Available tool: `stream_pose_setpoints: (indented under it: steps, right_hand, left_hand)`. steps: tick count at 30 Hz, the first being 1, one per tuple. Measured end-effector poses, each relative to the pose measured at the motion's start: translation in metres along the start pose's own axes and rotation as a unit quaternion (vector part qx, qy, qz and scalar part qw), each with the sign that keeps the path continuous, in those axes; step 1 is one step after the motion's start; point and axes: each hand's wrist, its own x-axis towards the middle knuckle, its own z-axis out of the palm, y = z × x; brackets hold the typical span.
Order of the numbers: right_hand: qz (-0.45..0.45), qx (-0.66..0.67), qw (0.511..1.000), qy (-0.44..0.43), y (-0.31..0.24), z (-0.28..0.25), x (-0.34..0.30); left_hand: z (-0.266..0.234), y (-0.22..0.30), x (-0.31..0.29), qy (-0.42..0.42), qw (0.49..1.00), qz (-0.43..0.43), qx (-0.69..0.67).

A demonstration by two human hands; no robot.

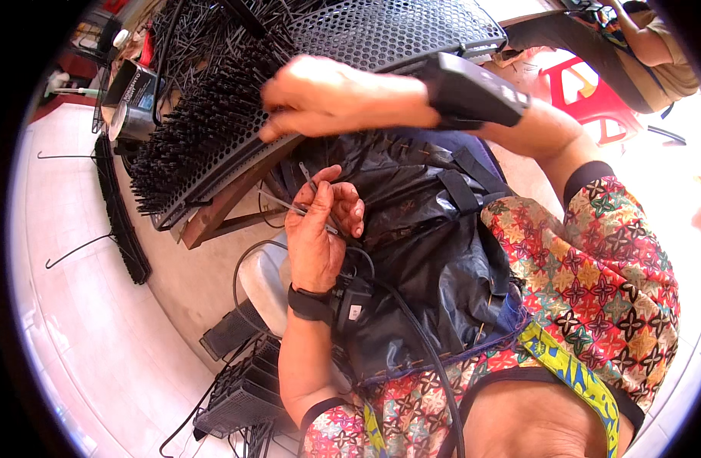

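Observation:
My left hand [320,229], palm turned up above my lap, closes its thumb and fingers on slim grey metal rods [295,206]. They spread like two prongs; their exact kind is unclear. My right hand [320,95] reaches across in front of me, over the near edge of a black perforated tray [396,34]. Motion smears its fingers, so whether they hold anything is hidden. Beside those fingers, many thin black pins [205,122] stand upright in the tray's holes. Loose black pins [213,34] lie heaped behind them.
A brown metal frame [224,202] supports the tray. At left lie a black rack with wire hooks [121,214] and a tin can [130,122]. Black cables [411,320] cross my dark apron [427,252]. A red stool [595,99] and another person [656,46] are at upper right.

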Motion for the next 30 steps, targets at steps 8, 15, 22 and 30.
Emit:
stream_pose_setpoints:
  steps: [8,15,22,30]
  right_hand:
    - [0.251,0.347,0.902,-0.063,-0.021,0.017,-0.059]
    - [0.315,0.417,0.852,-0.023,-0.015,0.01,-0.059]
    - [0.206,0.262,0.926,0.176,0.006,-0.005,-0.035]
    - [0.034,-0.005,0.951,0.306,0.038,-0.001,0.006]
  left_hand:
    - [0.001,0.0,0.0,-0.043,0.998,0.004,0.053]
    - [0.008,-0.004,-0.001,-0.074,0.992,-0.077,0.064]
    - [-0.001,-0.01,0.003,0.055,0.991,-0.06,0.108]
    - [-0.002,-0.009,0.003,0.021,0.996,-0.042,0.072]
